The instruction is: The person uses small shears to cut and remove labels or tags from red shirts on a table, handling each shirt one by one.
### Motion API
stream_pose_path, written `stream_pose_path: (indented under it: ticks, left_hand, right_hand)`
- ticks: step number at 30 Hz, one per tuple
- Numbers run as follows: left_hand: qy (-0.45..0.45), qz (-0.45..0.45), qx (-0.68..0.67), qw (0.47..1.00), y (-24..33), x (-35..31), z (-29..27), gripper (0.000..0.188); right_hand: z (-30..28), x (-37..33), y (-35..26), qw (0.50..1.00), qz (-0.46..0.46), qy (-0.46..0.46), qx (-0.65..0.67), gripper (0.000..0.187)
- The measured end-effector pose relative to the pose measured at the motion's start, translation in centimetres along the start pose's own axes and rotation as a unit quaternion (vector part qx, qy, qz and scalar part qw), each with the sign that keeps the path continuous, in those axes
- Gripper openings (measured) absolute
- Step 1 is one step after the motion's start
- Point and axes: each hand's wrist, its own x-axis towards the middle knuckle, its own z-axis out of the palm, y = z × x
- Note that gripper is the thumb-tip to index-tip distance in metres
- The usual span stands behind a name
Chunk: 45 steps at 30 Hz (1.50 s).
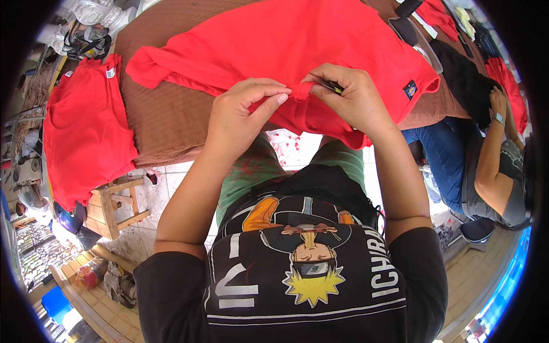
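A red long-sleeved garment (251, 51) is spread over the brown-covered table (146, 111), its near edge hanging a little over the front. My left hand (240, 108) is closed, thumb and forefinger pinching a seam of the red fabric. Close beside it, my right hand (349, 94) is closed around a small dark tool (326, 84) that looks like thread snips, while its fingertips touch the same seam. Most of the tool is hidden in the palm. A small dark label (410, 90) sits near the garment's right corner.
Another red garment (86, 131) hangs off the table's left side, above a wooden stool (111, 208). At the right, a co-worker (494, 171) handles black fabric (457, 80). A dark cap-like item (403, 30) and a clear-edged tray (429, 51) lie at the table's right.
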Motion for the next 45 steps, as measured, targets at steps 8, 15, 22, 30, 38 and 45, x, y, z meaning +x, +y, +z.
stream_pose_path:
  ticks: [8,15,22,30,38,45]
  left_hand:
    - [-0.009,0.023,0.092,0.995,1.0,0.0,0.2,0.011]
    - [-0.017,-0.09,0.042,0.995,1.7,0.0,0.2,0.012]
    - [-0.016,0.047,0.157,0.986,1.3,-0.3,0.0,0.018]
    - [0.012,0.106,0.23,0.967,1.5,-0.5,0.7,0.013]
    - [-0.008,0.041,0.14,0.989,1.5,-0.4,0.8,0.008]
    - [-0.013,-0.049,0.017,0.999,2.2,-0.1,1.0,0.012]
  right_hand:
    - [0.0,-0.2,-0.3,1.0,-0.015,0.001,-0.019,0.018]
    - [-0.1,-0.5,-0.4,0.999,-0.011,0.001,-0.03,0.018]
    - [-0.2,-0.7,-0.4,1.0,-0.012,0.007,-0.025,0.017]
    - [-0.1,-0.8,-0.5,1.0,0.001,0.009,-0.015,0.017]
    - [0.0,-0.9,-0.3,1.0,-0.004,0.008,-0.002,0.017]
    - [0.2,-1.3,-0.2,0.998,0.027,-0.057,0.03,0.018]
